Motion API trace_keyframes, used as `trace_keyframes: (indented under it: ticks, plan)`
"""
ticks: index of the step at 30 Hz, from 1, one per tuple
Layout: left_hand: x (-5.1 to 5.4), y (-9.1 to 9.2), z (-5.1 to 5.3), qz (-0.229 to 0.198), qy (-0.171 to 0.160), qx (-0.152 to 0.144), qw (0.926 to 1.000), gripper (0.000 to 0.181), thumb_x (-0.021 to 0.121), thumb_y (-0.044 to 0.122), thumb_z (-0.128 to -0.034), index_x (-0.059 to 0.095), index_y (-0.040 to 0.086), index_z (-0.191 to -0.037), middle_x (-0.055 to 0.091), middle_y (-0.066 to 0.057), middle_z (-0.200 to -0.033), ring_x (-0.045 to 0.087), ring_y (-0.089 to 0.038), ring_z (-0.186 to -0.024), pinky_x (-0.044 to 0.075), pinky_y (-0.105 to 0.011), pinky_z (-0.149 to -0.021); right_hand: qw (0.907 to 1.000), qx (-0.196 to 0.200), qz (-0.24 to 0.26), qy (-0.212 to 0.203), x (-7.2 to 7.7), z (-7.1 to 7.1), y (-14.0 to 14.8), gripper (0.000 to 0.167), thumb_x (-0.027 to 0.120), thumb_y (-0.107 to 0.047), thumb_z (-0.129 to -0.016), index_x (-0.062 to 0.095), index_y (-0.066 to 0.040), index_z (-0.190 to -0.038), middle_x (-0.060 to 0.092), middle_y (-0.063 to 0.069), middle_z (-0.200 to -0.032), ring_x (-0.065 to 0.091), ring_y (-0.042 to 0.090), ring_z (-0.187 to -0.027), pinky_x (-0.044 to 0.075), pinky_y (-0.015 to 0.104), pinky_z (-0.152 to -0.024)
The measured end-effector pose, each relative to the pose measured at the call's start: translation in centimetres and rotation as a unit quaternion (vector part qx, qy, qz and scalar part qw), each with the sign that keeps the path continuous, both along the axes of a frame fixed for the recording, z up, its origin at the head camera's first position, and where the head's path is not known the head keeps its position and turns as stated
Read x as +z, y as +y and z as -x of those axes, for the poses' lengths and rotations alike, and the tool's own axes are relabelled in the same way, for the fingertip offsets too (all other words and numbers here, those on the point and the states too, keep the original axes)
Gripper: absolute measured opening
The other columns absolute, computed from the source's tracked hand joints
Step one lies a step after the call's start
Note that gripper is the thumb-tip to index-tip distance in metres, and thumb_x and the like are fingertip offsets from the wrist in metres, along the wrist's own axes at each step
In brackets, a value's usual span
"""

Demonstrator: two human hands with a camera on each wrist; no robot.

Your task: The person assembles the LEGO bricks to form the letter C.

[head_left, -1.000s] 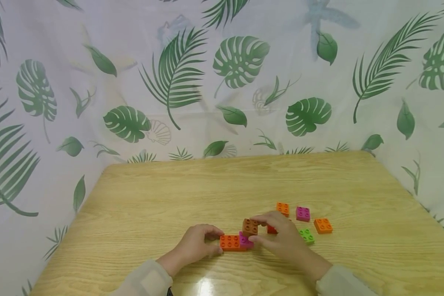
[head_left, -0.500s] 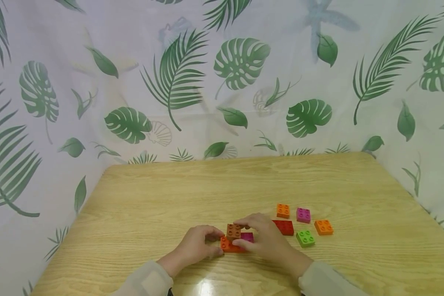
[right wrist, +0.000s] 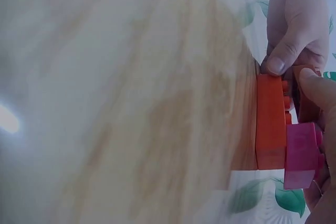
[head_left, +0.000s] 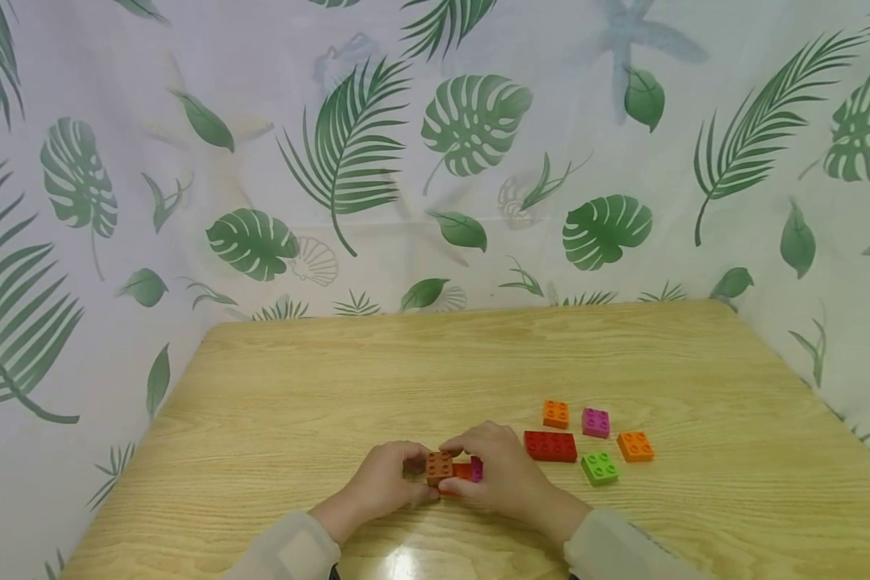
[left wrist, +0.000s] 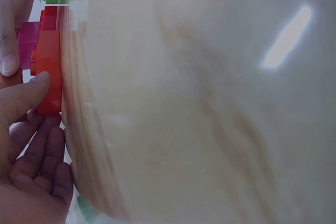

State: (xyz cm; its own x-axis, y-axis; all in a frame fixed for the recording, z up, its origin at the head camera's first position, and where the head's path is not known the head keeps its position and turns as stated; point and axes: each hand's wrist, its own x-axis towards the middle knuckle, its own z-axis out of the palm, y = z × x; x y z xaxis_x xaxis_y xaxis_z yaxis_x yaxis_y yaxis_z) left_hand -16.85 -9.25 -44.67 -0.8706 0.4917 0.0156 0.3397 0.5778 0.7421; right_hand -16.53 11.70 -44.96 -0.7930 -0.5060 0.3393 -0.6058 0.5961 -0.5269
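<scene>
The right hand (head_left: 503, 471) pinches a brown 2x2 brick (head_left: 439, 467) between thumb and fingers, over the left end of a long orange-red brick (right wrist: 270, 121) lying on the table. In the right wrist view the brown brick (right wrist: 306, 94) is beside the orange-red brick's studs, slightly tilted. A magenta brick (right wrist: 301, 153) sits on the orange-red brick's other end. The left hand (head_left: 384, 483) grips the orange-red brick's left end; its thumb lies on that brick (left wrist: 50, 85) in the left wrist view.
Right of the hands lie a dark red long brick (head_left: 550, 446), a lime green brick (head_left: 599, 468), a magenta brick (head_left: 595, 422) and two orange bricks (head_left: 555, 413), (head_left: 635, 446). A leaf-patterned cloth (head_left: 377, 274) stands behind the wooden table (head_left: 319, 387).
The right hand has moved left with the brown brick, from over the magenta brick to the orange-red brick's left end. The dark red brick has come into full view. The left hand has stayed in place.
</scene>
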Motion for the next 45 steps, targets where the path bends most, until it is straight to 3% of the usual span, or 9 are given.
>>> trace_keyframes:
  ticks: [8, 26, 45]
  plan:
    - [0.0, 0.0, 0.0, -0.009, 0.0, 0.0, 1.0, 0.031, 0.083, 0.018, -0.0739, 0.07, 0.01, -0.1, 0.068, 0.004, -0.094, 0.062, -0.014, -0.091, 0.048, -0.039, -0.087, 0.9999, -0.01, -0.009, -0.009, 0.0, -0.1, -0.4, 0.035, 0.08, -0.033, -0.077, 0.071, -0.018, -0.106, 0.065, -0.013, -0.095, 0.051, 0.008, -0.087, 0.039, 0.036, -0.081]
    - [0.0, -0.1, -0.1, -0.008, -0.01, 0.001, 0.9999, 0.03, 0.083, 0.014, -0.0739, 0.069, 0.011, -0.1, 0.066, 0.002, -0.1, 0.06, -0.017, -0.092, 0.048, -0.039, -0.083, 0.9996, -0.009, -0.022, -0.017, -0.2, 0.1, -1.0, 0.035, 0.082, -0.032, -0.075, 0.07, -0.018, -0.105, 0.065, -0.012, -0.095, 0.052, 0.009, -0.089, 0.039, 0.039, -0.085]
    - [-0.2, 0.0, 0.0, -0.01, -0.018, 0.005, 0.9998, 0.037, 0.085, 0.015, -0.0704, 0.07, 0.011, -0.104, 0.066, -0.003, -0.106, 0.058, -0.025, -0.102, 0.042, -0.049, -0.093, 0.9987, -0.004, -0.028, -0.042, 0.2, 0.3, -1.1, 0.035, 0.084, -0.031, -0.072, 0.072, -0.017, -0.102, 0.067, -0.012, -0.093, 0.054, 0.01, -0.087, 0.035, 0.04, -0.082]
